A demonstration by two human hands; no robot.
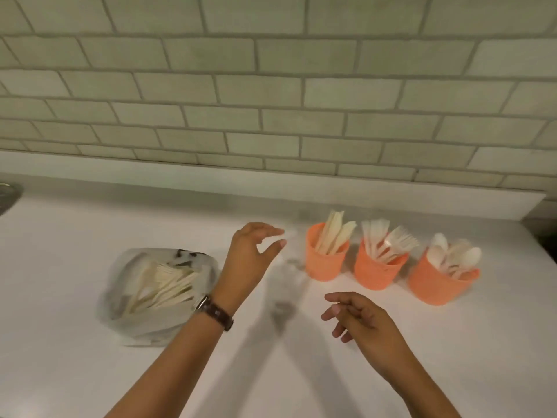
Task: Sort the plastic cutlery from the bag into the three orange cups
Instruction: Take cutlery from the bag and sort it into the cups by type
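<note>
**One piece in hand, three cups in a row**

My left hand [253, 254], in the middle of the frame, pinches one white piece [291, 235] between thumb and fingertips. The piece is too blurred to tell its kind. It hangs above the worktop [60, 357], just left of the cups. One brown watch [215, 310] sits on that wrist.

My right hand [358, 318] hovers lower, right of centre, apart from the left. Its fingers are loosely curled and hold nothing.

One clear bag [156, 291] lies at lower left with a heap of pale cutlery [168, 289] inside, too many and too blurred to count.

Three orange cups stand in a row at centre right. The left cup [325, 263] holds knives [334, 236], the middle cup [376, 273] forks [391, 239], and the right cup [440, 285] spoons [455, 254]. Each has several pieces standing in it.

A tiled wall [271, 86] fills the upper half.
</note>
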